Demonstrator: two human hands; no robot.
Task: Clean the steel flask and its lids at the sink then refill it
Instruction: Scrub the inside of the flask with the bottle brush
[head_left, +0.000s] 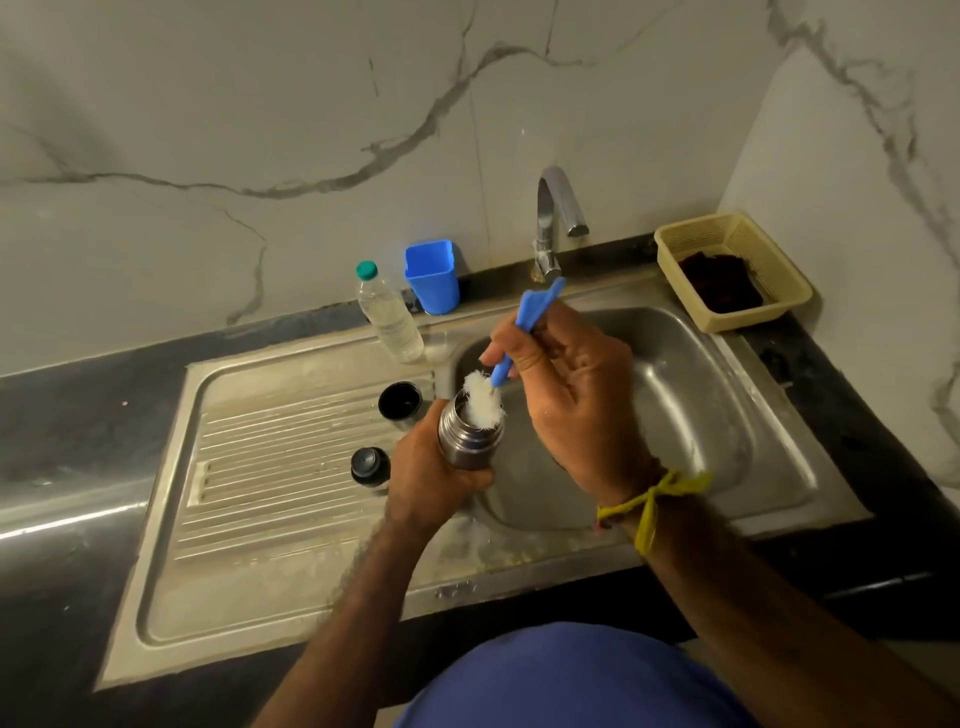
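Over the left edge of the sink (727, 364), the left hand (431, 478) held the flask (462, 441) upright, with its fingers curled round the lower body of it. The mouth of the flask was open, and the white bristles of a brush (480, 400) stood partly inside it, partly above the rim. The right hand (576, 384) was just above and to the right of the flask; its fingers pinched the blue handle of the brush, which rose at a slant toward the tap (556, 218). A yellow thread (649, 499) was tied round the right wrist. On the ribbed drainboard (270, 457), just left of the flask, two dark lids stood apart from each other: the cup lid (400, 402) farther back, with its hollow side up, and the stopper (370, 466) nearer to the person. Behind them, a clear bottle (389, 317) with a green cap stood at the back edge of the drainboard, and a blue cup (432, 278) stood beside it against the marble wall. On the dark surface (78, 405), right of the tap, a yellow basket (737, 275) held something dark, which I could not make out.
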